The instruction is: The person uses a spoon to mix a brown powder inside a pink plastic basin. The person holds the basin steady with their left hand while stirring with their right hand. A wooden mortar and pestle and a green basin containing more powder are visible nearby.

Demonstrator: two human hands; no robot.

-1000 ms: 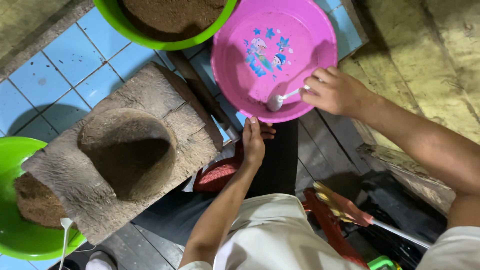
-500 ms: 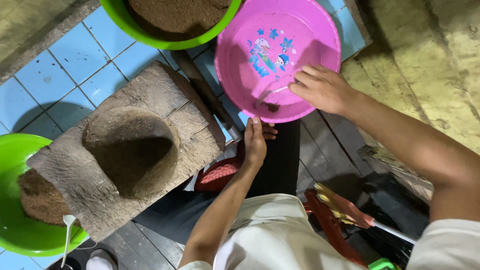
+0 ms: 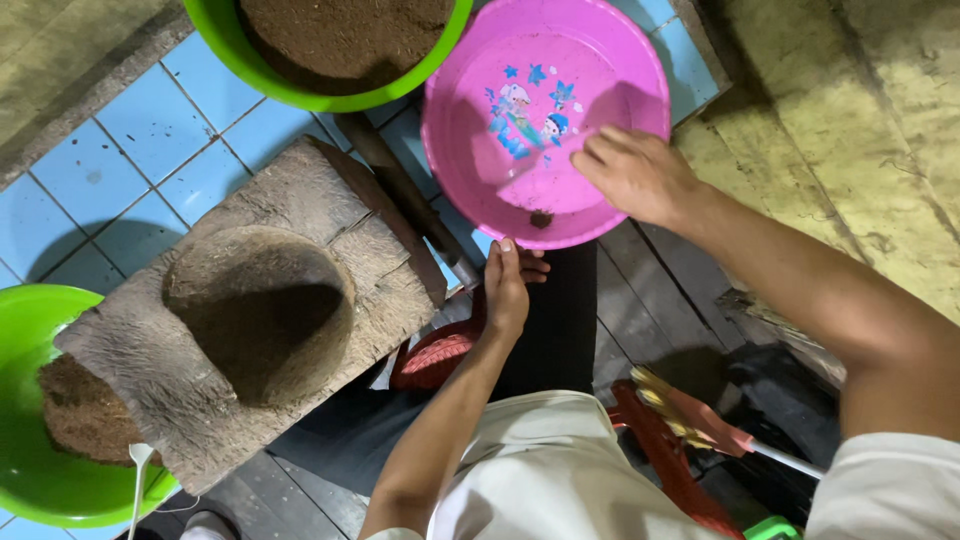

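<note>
So the pink plastic basin [image 3: 545,120] is the thing here: round, shallow, glossy, with a little cartoon print in blue on the inside and one small dark clump of brown stuff near its lower rim. It's sitting tilted at the top middle of the view, over the blue tiled floor [image 3: 120,150].

The right hand [image 3: 635,175] is inside the basin on the right side, fingers curled in; can't tell if it's pinching anything. The left hand [image 3: 508,290] is just under the basin's lower edge, thumb up at the rim and fingers tucked below, so it's holding the basin there.

Right next to the basin on the left there's a green bowl [image 3: 340,50] full of brown powder, their rims almost touching. A dark stick [image 3: 405,190] runs between them down toward the left hand. Lower left is a big rough wooden mortar block [image 3: 250,310] with a deep hollow, and past it another green bowl [image 3: 40,400] with a brown heap and a white spoon [image 3: 138,470]. Pretty cramped on the left; the open bit is the dark wooden planks [image 3: 640,300] under the right forearm, and a yellowish wall [image 3: 850,120] shuts off the right side.
</note>
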